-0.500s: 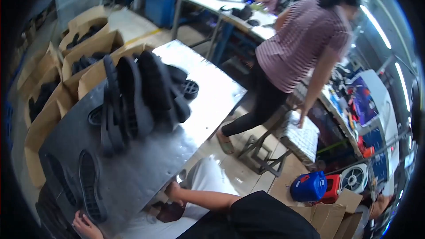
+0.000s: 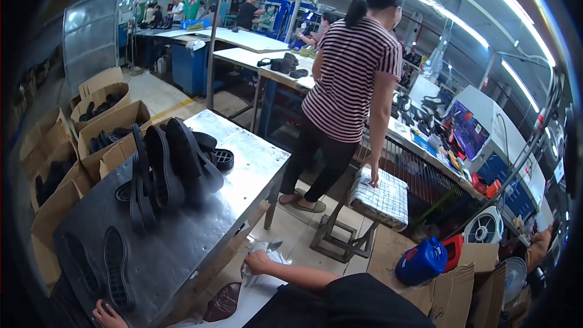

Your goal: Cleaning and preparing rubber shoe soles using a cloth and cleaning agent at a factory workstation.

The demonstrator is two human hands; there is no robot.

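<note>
Pointing lengthwise away, the black sole [image 2: 116,269] lies just past your spread left hand [image 2: 109,316]; curled right hand [image 2: 259,262] farther, hold unclear.

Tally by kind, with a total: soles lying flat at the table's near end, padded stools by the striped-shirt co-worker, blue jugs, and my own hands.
Flat black soles: 2
Padded stool: 1
Blue jug: 1
Own hands, left hand and right hand: 2
Total: 6
The heaped soles overlap too much to count.
</note>
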